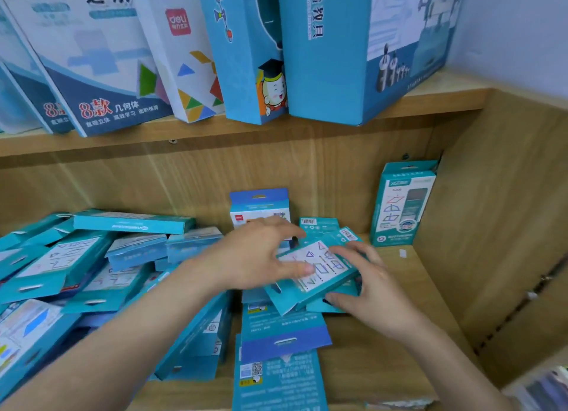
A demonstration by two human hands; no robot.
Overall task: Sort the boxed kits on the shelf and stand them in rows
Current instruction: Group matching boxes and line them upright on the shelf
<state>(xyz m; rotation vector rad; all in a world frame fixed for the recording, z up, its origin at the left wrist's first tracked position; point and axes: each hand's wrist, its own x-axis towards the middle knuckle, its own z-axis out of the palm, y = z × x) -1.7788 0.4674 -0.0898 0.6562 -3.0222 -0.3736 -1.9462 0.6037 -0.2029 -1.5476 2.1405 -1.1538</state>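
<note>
Both hands meet on one teal box [319, 272], which lies tilted on top of other flat boxes near the middle of the shelf [384, 349], its white face with drawn shapes turned up. The left hand [258, 257] reaches in from the left. Its thumb lies on the box's face near the left edge, and its fingers [285, 229] are spread fairly wide and arch over the far end of the box. The right hand [375, 291] holds the opposite side, with the thumb pressed against the near edge and the forefinger laid along the far right edge, so the box is pinched between them. Just beyond the left fingertips a blue-topped box [259, 203] stands upright against the back wall. Well to the right of the right fingers another teal box [399, 204] stands upright in the corner. Under the wrists, two boxes lie flat [282, 327] with their printed backs up. To the left of the left forearm a loose pile of teal boxes [92, 257] lies at all angles. Above the fingers, on the upper board [246, 134], large boxes [322, 57] stand leaning.
</note>
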